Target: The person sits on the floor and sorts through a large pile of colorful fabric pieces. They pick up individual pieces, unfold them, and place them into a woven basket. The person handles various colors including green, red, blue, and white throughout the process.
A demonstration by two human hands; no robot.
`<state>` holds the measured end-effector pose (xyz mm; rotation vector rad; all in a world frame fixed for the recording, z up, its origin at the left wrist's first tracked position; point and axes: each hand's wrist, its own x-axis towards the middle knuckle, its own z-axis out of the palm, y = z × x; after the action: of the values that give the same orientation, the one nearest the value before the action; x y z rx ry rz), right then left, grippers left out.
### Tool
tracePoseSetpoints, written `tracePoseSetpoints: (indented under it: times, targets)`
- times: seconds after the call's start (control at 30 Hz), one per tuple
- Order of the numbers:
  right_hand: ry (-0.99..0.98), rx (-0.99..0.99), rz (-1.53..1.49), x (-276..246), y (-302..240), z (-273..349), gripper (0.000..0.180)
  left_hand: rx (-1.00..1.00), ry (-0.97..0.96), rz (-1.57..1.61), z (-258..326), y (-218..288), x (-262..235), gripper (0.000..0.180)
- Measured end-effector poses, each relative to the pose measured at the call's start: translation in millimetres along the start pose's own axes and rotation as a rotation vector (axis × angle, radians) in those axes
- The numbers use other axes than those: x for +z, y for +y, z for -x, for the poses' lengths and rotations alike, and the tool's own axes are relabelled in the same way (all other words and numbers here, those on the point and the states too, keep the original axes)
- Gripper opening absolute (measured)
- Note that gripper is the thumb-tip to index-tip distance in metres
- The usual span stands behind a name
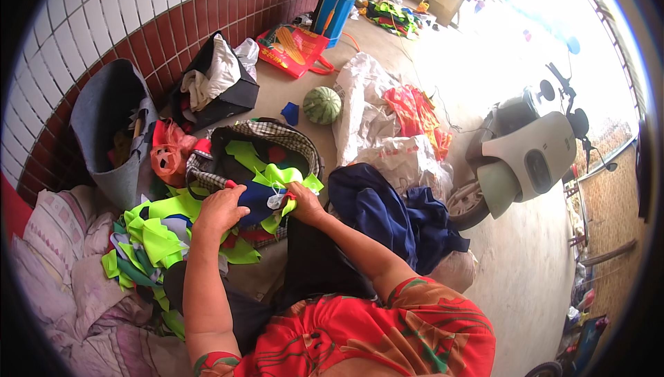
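The neon-green fabric pieces (162,235) under the left hand (220,209) look like thin, smooth synthetic cloth with a slight sheen. The checked bag (290,136) is woven cloth, matt. The grey tub (104,111) looks like soft matt felt. The wall tiles (173,24) are glazed and glossy. The scooter (529,159) has smooth, shiny plastic panels. The floor (526,266) is rough, dull concrete. The watermelon (322,105) has a smooth rind.

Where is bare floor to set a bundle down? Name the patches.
Bare concrete lies between the watermelon and the black box of cloth, and wider right of the dark blue cloth heap, below the scooter. Around both hands, left hand and right hand, neon-green pieces and the checkered bag crowd everything.
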<state>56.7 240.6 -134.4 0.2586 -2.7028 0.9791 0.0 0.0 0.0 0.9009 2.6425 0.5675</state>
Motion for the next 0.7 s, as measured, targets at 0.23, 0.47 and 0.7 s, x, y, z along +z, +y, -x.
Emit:
tracePoseSetpoints:
  times: [0.23,0.47,0.7]
  targets:
    - [0.017,-0.002,-0.018,0,-3,1,0.057,0.012,0.029,0.002,1,-6,2,0.049]
    - [0.012,0.020,-0.061,-5,3,-5,0.058,0.009,0.048,0.018,-1,-6,-1,0.049]
    - [0.143,0.260,-0.568,9,-15,-24,0.035,0.035,0.182,0.091,14,-24,-5,0.044]
